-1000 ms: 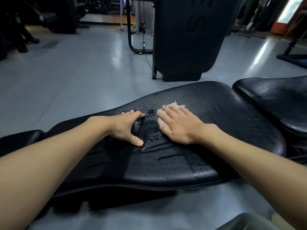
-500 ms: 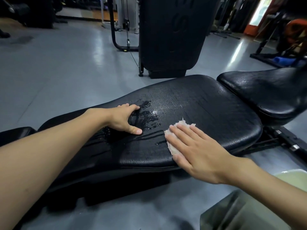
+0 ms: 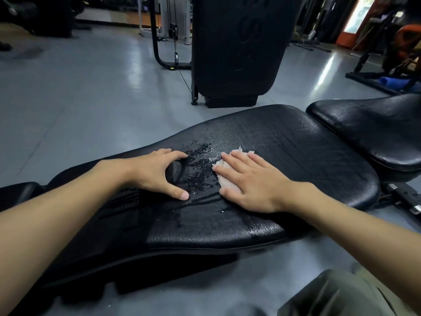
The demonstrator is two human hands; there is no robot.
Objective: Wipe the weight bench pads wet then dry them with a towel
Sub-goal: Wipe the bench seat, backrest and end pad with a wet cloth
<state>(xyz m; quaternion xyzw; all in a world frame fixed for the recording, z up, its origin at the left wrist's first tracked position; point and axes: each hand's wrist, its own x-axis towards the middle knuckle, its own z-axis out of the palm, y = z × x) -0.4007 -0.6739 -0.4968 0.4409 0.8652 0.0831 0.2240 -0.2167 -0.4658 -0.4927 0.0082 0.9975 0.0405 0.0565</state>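
My right hand [image 3: 252, 182] lies flat on a small white cloth [image 3: 229, 184]. The grip is wide, with the fingers straight and spread and the palm pressing the cloth onto the long pad [image 3: 296, 156] of the bench. Only the cloth's left edge and a ragged far corner show past my fingers.

My left hand [image 3: 157, 172] is braced on the same pad just to the left. Its grip is also wide and holds nothing, with the thumb stretched toward me and the fingertips planted.

The next stroke depends on the puddle [image 3: 198, 169], which sits between my two hands and touches the cloth's left edge. The cloth has only to slide left in the frame to take it up, and my right hand, already on the cloth, is the one to do it.

The pad's long axis runs from the lower left of the frame up toward the right. There it stops just short of the seat pad [image 3: 369, 133], which glistens with droplets. I judge that strokes along that axis will cover most ground. No dry towel is in view.

The black machine cover [image 3: 239, 42] at upper centre has raised shapes on it, but I cannot read them. The lit panel at the upper right is too blurred to read.
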